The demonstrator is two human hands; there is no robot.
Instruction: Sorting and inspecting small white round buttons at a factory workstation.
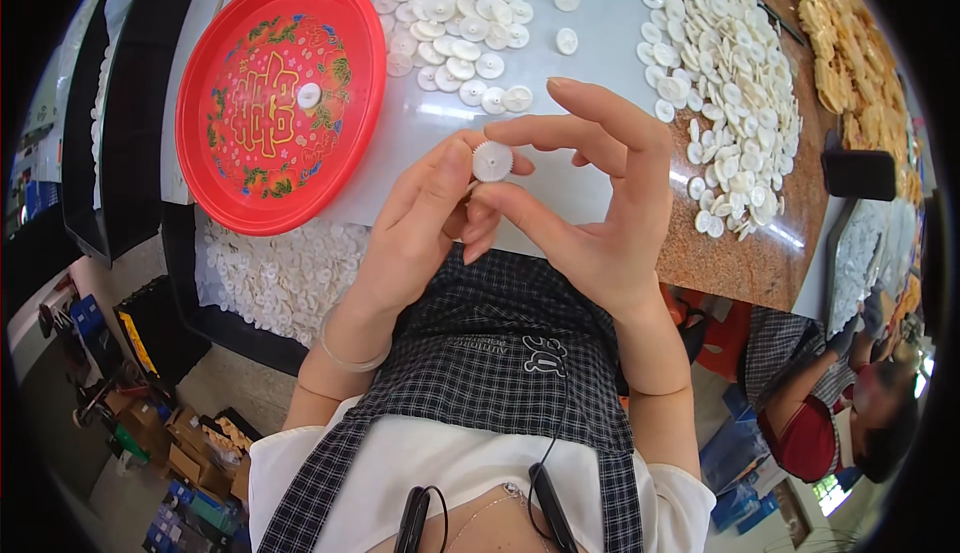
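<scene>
White toothed disc [492, 162] pinched at its edge: left hand [412, 215] grips the left rim; right hand [595, 203] nips top and bottom between index and thumb, other fingers spread. Red tray [361, 143] lies left, disc pile [450, 28] beyond.

Held gear [492, 162]: clock centre, between left-hand fingers [450, 165] and right-hand fingers [545, 134]
Tray [330, 168]: between nine and ten o'clock, at the tabletop's [595, 68] edge, one disc [309, 95] in it
Nearer pile [465, 28]: almost twelve o'clock, on the tabletop
Farther pile [735, 78]: between two and three o'clock
Bin [180, 248]: eight o'clock, beside the tabletop, small pieces [285, 278] in it
</scene>
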